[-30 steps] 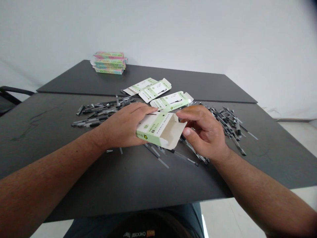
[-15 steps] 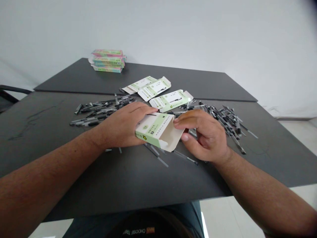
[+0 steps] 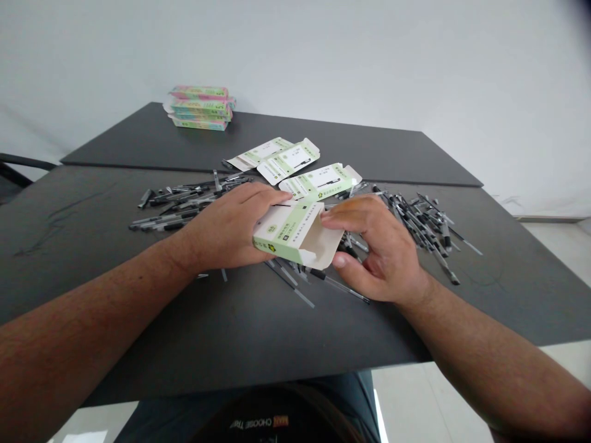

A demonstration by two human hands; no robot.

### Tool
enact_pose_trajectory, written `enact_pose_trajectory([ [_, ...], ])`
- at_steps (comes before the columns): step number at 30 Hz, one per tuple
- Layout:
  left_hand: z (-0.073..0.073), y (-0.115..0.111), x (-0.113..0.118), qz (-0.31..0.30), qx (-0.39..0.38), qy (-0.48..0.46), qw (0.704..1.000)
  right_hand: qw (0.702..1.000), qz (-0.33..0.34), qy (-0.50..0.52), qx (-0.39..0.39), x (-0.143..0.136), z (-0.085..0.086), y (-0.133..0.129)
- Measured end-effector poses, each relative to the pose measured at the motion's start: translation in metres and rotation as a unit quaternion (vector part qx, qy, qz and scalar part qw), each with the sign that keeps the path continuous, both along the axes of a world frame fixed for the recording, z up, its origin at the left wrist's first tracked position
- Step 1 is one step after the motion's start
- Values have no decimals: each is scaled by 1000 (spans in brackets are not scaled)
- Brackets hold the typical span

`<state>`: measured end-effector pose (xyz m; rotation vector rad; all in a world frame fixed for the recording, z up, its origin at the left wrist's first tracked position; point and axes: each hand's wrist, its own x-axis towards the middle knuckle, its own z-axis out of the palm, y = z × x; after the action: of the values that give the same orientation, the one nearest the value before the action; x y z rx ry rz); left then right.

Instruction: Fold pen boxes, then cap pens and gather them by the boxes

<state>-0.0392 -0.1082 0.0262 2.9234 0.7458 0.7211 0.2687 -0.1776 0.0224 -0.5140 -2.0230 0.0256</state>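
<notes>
A white and green cardboard pen box (image 3: 289, 231) is tilted in front of me, its open end facing right. My left hand (image 3: 235, 224) is closed around its left end, with the thumb hidden behind it. At the open end, my right hand (image 3: 378, 246) has its curved index fingertip against the edge by a side flap. The right thumb is apart from the fingers, near the lower corner of the long flap. The visible part of the box's inside is bare cardboard. Pens (image 3: 344, 286) lie on the table beneath the box and my right hand.
Clear-barrelled black pens lie in a left pile (image 3: 184, 206) and a right pile (image 3: 422, 224). Behind them rest three similar flat boxes, the nearest a green-white box (image 3: 321, 183). Colourful boxes (image 3: 201, 111) are stacked at the back left of the dark table (image 3: 221, 344).
My right thumb has moved slightly down and away from the box's flap, and its fingers have spread a little. The box stays in my left hand. The view has shifted slightly.
</notes>
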Motion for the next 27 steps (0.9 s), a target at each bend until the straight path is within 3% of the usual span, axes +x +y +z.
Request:
enact_pose_trajectory([
  [8,0,0,1,5,-5,-2,1000,999,-20,-22,18,0,-3,-1],
  [17,-2,2,2,1,-7,-13,1000,999,21,-39,17,0,-7,-1],
  [27,-2,1,2,14,-26,-8,1000,998,21,-61,11,0,-5,-3],
])
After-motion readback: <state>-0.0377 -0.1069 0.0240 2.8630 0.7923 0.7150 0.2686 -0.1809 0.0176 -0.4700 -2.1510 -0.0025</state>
